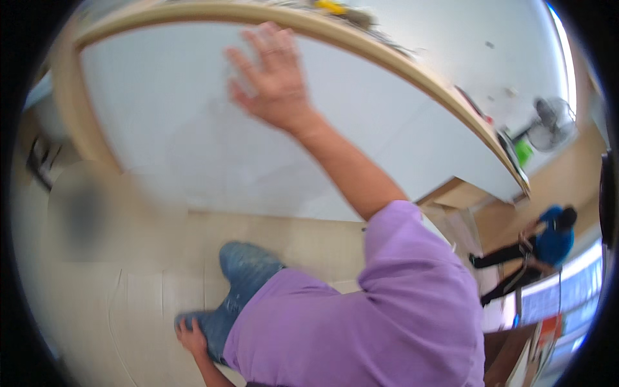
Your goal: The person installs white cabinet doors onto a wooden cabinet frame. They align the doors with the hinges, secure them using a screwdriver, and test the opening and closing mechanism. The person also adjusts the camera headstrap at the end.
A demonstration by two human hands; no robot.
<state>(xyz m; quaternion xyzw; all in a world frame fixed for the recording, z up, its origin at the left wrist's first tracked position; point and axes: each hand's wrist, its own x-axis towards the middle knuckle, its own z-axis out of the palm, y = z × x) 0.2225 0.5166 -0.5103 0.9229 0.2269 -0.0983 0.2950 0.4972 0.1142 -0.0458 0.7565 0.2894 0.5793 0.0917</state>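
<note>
My right hand [274, 80] is stretched out with its fingers spread, at the white panel [193, 122] of a counter or table. Its fingertips reach the light wood edge [213, 11] that borders the panel; whether they press on it I cannot tell. Nothing is held in it. My left hand [192, 337] rests, fingers apart, on the knee of my blue jeans [248, 271]. The jeans have pale smudges. The picture is blurred by motion.
Yellow [331, 7] and green [523, 153] items lie beyond the wood edge, near a fan [548, 126]. A person in a blue top [553, 245] is at the right. A wooden box-like opening [458, 193] sits below the panel. Pale floor [148, 297] lies around my legs.
</note>
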